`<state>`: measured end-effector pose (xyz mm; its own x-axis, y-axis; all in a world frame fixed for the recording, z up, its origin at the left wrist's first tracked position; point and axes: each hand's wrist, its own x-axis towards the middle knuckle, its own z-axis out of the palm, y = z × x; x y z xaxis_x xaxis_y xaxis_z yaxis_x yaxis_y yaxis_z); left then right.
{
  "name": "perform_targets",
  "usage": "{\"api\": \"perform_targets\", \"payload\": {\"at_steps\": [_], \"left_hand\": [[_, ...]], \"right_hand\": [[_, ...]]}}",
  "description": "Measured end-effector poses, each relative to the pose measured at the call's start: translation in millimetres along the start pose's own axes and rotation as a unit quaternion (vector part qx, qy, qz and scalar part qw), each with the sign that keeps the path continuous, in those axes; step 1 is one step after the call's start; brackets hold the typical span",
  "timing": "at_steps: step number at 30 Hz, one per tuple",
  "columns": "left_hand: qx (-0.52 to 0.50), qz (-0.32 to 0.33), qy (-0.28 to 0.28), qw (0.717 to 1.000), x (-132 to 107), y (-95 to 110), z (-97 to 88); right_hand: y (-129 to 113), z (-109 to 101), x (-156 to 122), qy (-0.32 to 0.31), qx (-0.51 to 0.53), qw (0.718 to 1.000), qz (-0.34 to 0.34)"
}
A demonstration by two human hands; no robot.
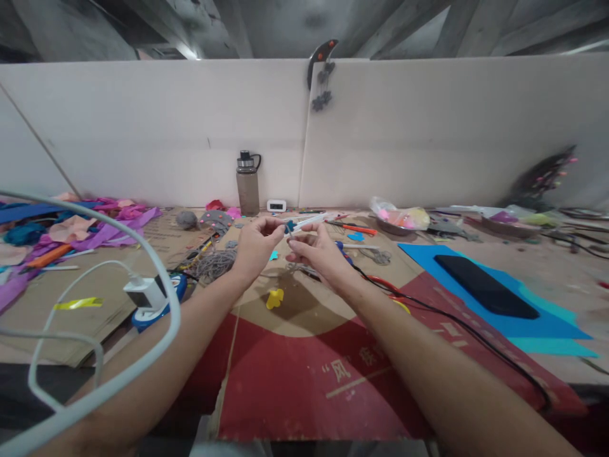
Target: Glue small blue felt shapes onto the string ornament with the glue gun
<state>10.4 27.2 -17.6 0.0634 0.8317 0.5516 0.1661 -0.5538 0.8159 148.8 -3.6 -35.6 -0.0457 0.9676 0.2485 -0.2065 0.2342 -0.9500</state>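
Note:
Above the cardboard, my left hand point(257, 249) pinches a small dark teal piece point(290, 226), perhaps felt or paper, between thumb and forefinger. My right hand point(314, 251) is closed close beside it, with a slim white stick point(309, 221) lying along its fingers and pointing toward the teal piece. Something thin and greyish shows at the right fingertips, too small to name. Below the hands lies a yellow flower-shaped piece point(275, 298). A small cyan piece point(273, 255) rests just under my left hand.
A red-and-tan cardboard sheet point(304, 374) covers the table's middle. Grey yarn point(212, 263) and a power strip with a white charger point(145, 295) lie left; a white cable point(174, 304) loops up in front. Right are a phone point(485, 285) and a black cord point(457, 324). A bottle point(248, 184) stands behind.

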Motion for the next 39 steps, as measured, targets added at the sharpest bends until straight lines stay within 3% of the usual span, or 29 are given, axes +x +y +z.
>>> {"api": "perform_targets", "payload": {"at_steps": [2, 5, 8, 14, 21, 30, 36, 39], "left_hand": [[-0.022, -0.013, 0.004, 1.0, 0.0, -1.0, 0.9], [-0.086, -0.06, -0.007, 0.994, 0.0, -3.2, 3.4], [-0.148, -0.098, -0.031, 0.984, -1.4, -3.2, 6.1], [-0.154, -0.107, -0.064, 0.98, -3.6, -4.2, 9.3], [-0.142, -0.101, -0.086, 0.981, -4.2, -5.2, 10.4], [-0.163, -0.113, -0.122, 0.973, -4.3, -3.3, 9.0], [-0.265, -0.154, -0.156, 0.939, -3.4, 2.5, 8.3], [-0.263, -0.162, -0.169, 0.936, -3.9, 4.6, 7.9]], "right_hand": [[-4.0, -1.3, -1.3, 0.028, -0.063, 0.997, -0.043], [-10.5, -6.0, -1.5, 0.061, -0.191, 0.969, -0.144], [-13.8, -9.4, -1.0, 0.091, -0.254, 0.947, -0.176], [-15.3, -12.6, 0.0, 0.147, -0.274, 0.939, -0.145], [-21.1, -13.8, -2.2, 0.17, -0.314, 0.922, -0.154], [-19.8, -19.2, 0.9, 0.125, -0.285, 0.943, -0.114], [-18.9, -20.2, 2.6, 0.126, -0.227, 0.962, -0.087], [-17.2, -19.8, 3.8, 0.112, -0.201, 0.97, -0.074]]}}
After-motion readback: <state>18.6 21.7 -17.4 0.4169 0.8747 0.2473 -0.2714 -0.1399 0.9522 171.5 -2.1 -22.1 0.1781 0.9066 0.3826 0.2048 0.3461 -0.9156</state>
